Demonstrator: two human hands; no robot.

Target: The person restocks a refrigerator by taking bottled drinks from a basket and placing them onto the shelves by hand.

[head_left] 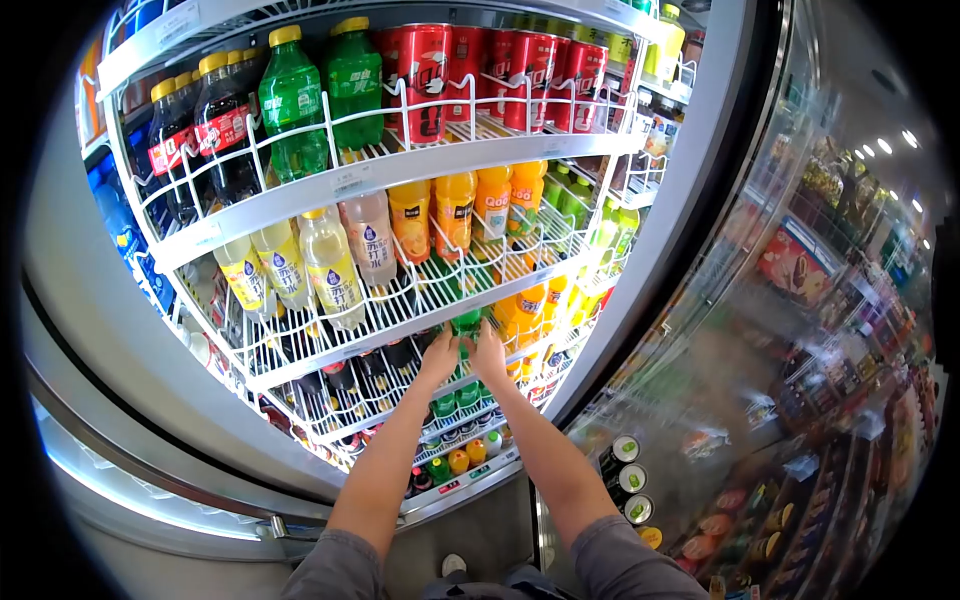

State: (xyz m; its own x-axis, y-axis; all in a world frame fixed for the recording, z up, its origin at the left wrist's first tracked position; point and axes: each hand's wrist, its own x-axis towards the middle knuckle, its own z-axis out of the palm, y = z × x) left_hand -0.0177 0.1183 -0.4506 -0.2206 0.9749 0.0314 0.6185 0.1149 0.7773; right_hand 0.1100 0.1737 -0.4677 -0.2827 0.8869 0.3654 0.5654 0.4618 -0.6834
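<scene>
Both arms reach forward into a lit drinks cooler. My left hand (438, 358) and my right hand (487, 352) are side by side at the front of a lower wire shelf, fingers closed around a green bottle (467, 322) between them. Part of that bottle is hidden by the hands and the shelf edge above. Orange bottles (525, 305) stand just right of my right hand. Dark bottles with dark caps (398, 352) lie to the left of my left hand.
Above the hands runs a white shelf rim (400, 338); higher shelves hold clear soda bottles (330, 265), orange drinks (455, 215), green bottles (293, 110) and red cans (425, 80). A glass door (690, 350) stands at the right. Cans (630, 480) show at the lower right.
</scene>
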